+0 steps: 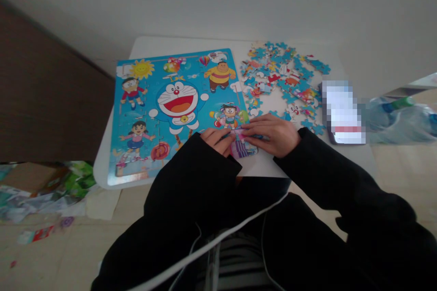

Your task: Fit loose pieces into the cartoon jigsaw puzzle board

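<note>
A blue cartoon puzzle board [170, 109] lies on a small white table [146, 43]. My left hand [218, 140] rests at the board's lower right corner, fingers curled against puzzle pieces there. My right hand [273, 134] lies flat beside it, fingers stretched left and pressing on the same pieces [243, 148]. Both arms wear black sleeves. A heap of loose puzzle pieces [283, 77] is spread over the table's far right part, beyond my right hand.
A phone [343, 111] lies at the table's right edge. Plastic bottles [399, 118] lie on the floor to the right. Paper and wrappers [48, 195] litter the floor at left, beside a dark wooden cabinet [44, 100]. A white wall stands behind.
</note>
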`<state>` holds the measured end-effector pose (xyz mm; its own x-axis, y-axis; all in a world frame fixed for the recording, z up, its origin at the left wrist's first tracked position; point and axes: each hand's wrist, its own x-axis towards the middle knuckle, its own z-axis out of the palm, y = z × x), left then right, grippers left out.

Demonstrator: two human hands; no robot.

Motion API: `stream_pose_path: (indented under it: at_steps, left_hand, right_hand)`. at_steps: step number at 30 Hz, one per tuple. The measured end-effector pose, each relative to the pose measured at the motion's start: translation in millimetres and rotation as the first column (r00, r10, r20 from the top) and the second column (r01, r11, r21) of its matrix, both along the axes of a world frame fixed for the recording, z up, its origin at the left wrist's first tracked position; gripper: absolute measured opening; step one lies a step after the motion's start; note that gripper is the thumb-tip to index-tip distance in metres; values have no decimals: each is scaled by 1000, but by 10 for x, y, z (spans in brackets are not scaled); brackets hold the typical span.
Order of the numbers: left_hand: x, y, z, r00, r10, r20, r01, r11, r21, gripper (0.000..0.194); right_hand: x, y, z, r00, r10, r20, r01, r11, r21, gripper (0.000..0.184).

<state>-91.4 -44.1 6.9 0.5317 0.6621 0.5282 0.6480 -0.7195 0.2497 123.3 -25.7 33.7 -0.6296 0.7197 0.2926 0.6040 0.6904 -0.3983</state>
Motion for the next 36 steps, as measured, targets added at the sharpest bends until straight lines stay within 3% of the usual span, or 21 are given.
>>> stream_pose_path:
  at_steps: [4,9,14,19,22,27,32,36]
  left_hand:
    - [-30,-3,-31,1000,-22,10,23,999,-39,21]
    - [-53,-76,-58,993,71,91,-64,995,-77,24]
    - [-80,-89,-40,979,67,194,-57,997,-55,27]
    - [-76,-91,-17,977,119,175,-108,991,-73,24]
    - [-67,-102,-16,974,133,183,-123,990,-66,26]
    - [-85,-76,-39,979,113,168,-113,994,-8,25]
    - [-151,11,-134,988,-10,151,-1,997,75,14]
    - [-184,49,-192,989,-29,142,16,996,91,15]
  right_hand:
    - [5,4,-6,1000,26,8,-26,999,24,21]
    - [-15,-6,39,999,42,-17,-40,990,137,21]
    - [133,-176,328,990,-111,-85,127,969,210,17]
    - [555,-511,559,964,-262,-46,266,934,238,20]
    - [791,-697,526,913,-408,25,394,895,211,19]
    - [1002,-838,315,813,-576,84,560,813,158,20]
    - [1105,-760,160,776,-618,123,594,783,184,22]
    - [1166,-597,117,725,-666,176,626,743,236,25]
